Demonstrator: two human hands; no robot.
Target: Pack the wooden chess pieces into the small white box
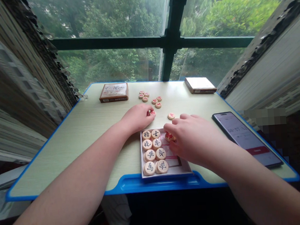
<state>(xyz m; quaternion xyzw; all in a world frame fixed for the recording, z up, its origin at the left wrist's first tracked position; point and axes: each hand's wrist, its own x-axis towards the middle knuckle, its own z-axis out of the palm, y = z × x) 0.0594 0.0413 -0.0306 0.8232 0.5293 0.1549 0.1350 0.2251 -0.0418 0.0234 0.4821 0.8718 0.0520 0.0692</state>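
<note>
An open shallow box (181, 172) sits at the table's front edge. Two columns of round xiangqi pieces with black characters, such as this one (150, 167), fill its left side. My right hand (192, 133) reaches over the box's right side, its fingers closed on a red-character xiangqi piece (169, 136). Beyond the box, my left hand (139, 116) pinches another red-character piece (153, 113) at the tabletop. One red piece (171, 116) lies just past my right hand's knuckles. Several more red pieces (158, 105) lie loose farther back.
A brown box (114, 92) stands at the back left of the table (72, 142), and a box with a glaring white top (201, 85) at the back right. A phone (246, 138) showing a timer lies at the right edge. Window and curtains surround the table.
</note>
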